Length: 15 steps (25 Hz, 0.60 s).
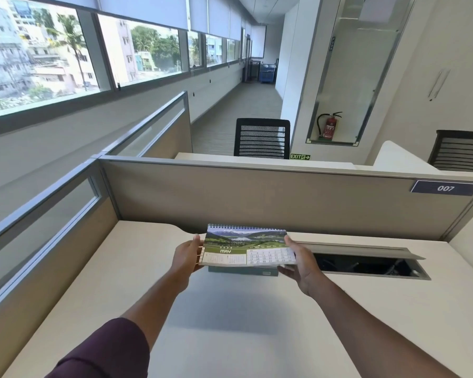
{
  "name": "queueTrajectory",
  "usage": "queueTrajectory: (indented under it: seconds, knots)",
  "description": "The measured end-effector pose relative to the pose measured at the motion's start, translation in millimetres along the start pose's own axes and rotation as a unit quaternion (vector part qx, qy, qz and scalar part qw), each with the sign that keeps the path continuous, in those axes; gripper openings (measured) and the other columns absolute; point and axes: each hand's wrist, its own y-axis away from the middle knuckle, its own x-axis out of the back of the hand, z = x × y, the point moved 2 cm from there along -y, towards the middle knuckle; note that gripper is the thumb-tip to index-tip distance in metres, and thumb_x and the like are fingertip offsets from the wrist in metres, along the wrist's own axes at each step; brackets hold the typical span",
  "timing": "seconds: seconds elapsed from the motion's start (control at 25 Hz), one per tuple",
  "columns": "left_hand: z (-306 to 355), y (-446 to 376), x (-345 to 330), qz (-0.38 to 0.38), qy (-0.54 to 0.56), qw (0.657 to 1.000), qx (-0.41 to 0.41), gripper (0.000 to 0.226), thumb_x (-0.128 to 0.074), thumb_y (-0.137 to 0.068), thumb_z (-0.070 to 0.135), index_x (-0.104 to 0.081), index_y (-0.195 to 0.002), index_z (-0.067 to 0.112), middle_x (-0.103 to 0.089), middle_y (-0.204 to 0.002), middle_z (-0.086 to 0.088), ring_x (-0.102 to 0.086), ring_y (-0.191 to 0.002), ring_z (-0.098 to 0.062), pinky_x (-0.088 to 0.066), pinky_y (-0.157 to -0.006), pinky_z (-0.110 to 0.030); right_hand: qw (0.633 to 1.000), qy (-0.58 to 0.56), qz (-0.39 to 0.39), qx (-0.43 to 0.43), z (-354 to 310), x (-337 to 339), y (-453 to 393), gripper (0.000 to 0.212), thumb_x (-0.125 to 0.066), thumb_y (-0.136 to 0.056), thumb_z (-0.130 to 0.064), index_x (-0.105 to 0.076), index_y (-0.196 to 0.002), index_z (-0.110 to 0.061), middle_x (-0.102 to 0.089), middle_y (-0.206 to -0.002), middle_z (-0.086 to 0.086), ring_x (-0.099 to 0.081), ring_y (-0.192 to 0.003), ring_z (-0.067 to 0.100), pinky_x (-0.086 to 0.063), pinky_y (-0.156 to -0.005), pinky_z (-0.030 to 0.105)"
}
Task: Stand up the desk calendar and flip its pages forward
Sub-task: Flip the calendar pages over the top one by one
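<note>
Over the pale table (120, 268), both hands (187, 255) gripping the light, floppy desk calendar (247, 248) by its short side edges, pages sagging, stiff base underneath.

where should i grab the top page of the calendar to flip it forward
Take the May page by its free lower edge, near a bottom corner, coming from the near side. The calendar is bound by a spiral along its far top edge, so pages hinge there and only the near edge lifts. The left hand and right hand already hold its two short sides; one could probably slide a thumb under that edge.
</note>
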Motion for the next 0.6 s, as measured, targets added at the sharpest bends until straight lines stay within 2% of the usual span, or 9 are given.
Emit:
queueTrajectory:
  seconds: [0.12,0.2,0.28,0.32,0.4,0.48,0.6]
  knots:
    - [23,2,-3,-0.026,0.08,0.996,-0.042,0.056,-0.027,-0.104,0.048,-0.072,-0.106,0.015,-0.079,-0.102,-0.002,-0.071,-0.097,-0.018,-0.051,-0.09,-0.039,0.997,-0.039,-0.05,0.047,-21,-9,4,0.068,-0.046,-0.094,-0.07,-0.074,-0.114,-0.012,-0.074,-0.106,0.006,-0.067,-0.094,0.019,-0.051,-0.074,0.036]
    - [34,2,-9,-0.021,0.059,0.994,-0.095,0.058,-0.021,-0.106,0.045,-0.071,-0.116,0.016,-0.074,-0.112,0.0,-0.064,-0.109,-0.018,-0.046,-0.094,-0.039,0.992,0.001,-0.076,0.096,-32,-15,6,0.083,-0.03,-0.092,-0.077,-0.073,-0.125,-0.015,-0.072,-0.123,0.001,-0.062,-0.111,0.017,-0.047,-0.081,0.036]
    - [39,-1,-15,-0.017,0.019,0.988,-0.151,0.055,-0.021,-0.107,0.04,-0.067,-0.125,0.016,-0.07,-0.118,0.001,-0.059,-0.116,-0.019,-0.042,-0.091,-0.033,0.984,0.061,-0.086,0.145,-38,-21,8,0.088,-0.019,-0.087,-0.08,-0.069,-0.132,-0.023,-0.066,-0.132,-0.01,-0.056,-0.125,0.014,-0.048,-0.09,0.038]
    - [39,-3,-19,-0.022,-0.003,0.985,-0.171,0.052,-0.023,-0.107,0.038,-0.064,-0.129,0.016,-0.068,-0.123,-0.001,-0.057,-0.12,-0.02,-0.042,-0.093,-0.031,0.978,0.093,-0.089,0.165,-39,-23,9,0.088,-0.015,-0.088,-0.079,-0.066,-0.136,-0.026,-0.062,-0.136,-0.014,-0.051,-0.131,0.013,-0.046,-0.098,0.04]
    - [38,-11,-26,-0.034,-0.053,0.978,-0.2,0.048,-0.026,-0.107,0.034,-0.06,-0.135,0.016,-0.061,-0.137,-0.006,-0.052,-0.13,-0.024,-0.04,-0.109,-0.039,0.965,0.143,-0.091,0.201,-38,-27,5,0.083,-0.01,-0.095,-0.074,-0.061,-0.142,-0.029,-0.053,-0.143,-0.014,-0.043,-0.138,0.012,-0.036,-0.113,0.046]
    - [33,-19,-31,-0.021,-0.133,0.966,-0.219,0.047,-0.026,-0.108,0.032,-0.055,-0.14,0.014,-0.053,-0.146,-0.011,-0.04,-0.141,-0.029,-0.028,-0.12,-0.047,0.946,0.194,-0.077,0.248,-35,-28,-2,0.074,-0.017,-0.1,-0.065,-0.061,-0.143,-0.024,-0.052,-0.148,-0.01,-0.04,-0.142,0.013,-0.028,-0.122,0.047]
    - [25,-28,-33,0.001,-0.226,0.949,-0.221,0.048,-0.024,-0.108,0.033,-0.05,-0.143,0.013,-0.044,-0.154,-0.01,-0.016,-0.153,-0.03,-0.016,-0.122,-0.044,0.901,0.317,-0.031,0.296,-25,-26,-18,0.057,-0.028,-0.107,-0.05,-0.061,-0.143,-0.02,-0.053,-0.153,-0.004,-0.035,-0.147,0.019,-0.018,-0.127,0.041]
